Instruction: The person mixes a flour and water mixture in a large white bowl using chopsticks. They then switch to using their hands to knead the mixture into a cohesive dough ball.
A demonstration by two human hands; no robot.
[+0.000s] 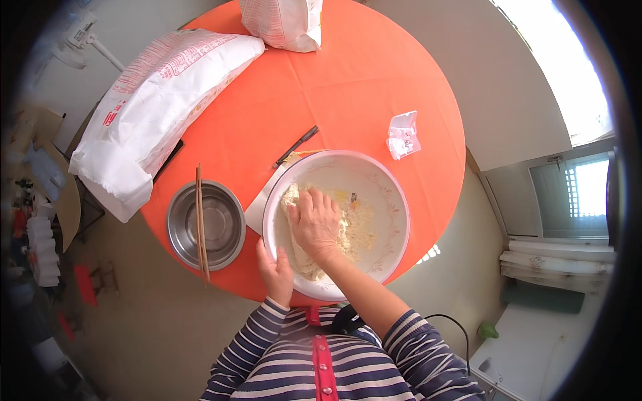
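A white enamel basin with a leaf pattern stands at the near edge of the round table, holding pale, shaggy dough and loose floury crumbs. My right hand presses down on the dough, its fingers over the upper part of the lump; its palm side is hidden. At the basin's near left rim, my left hand grips the wall, thumb inside and fingers on the outer side. Left of it is a steel bowl, with wooden chopsticks lying across its rim.
The table has an orange cloth. A large white printed sack lies at the left, another sack at the far edge. A black pen lies beyond the basin, a clear plastic container to the right. Paper is partly under the basin.
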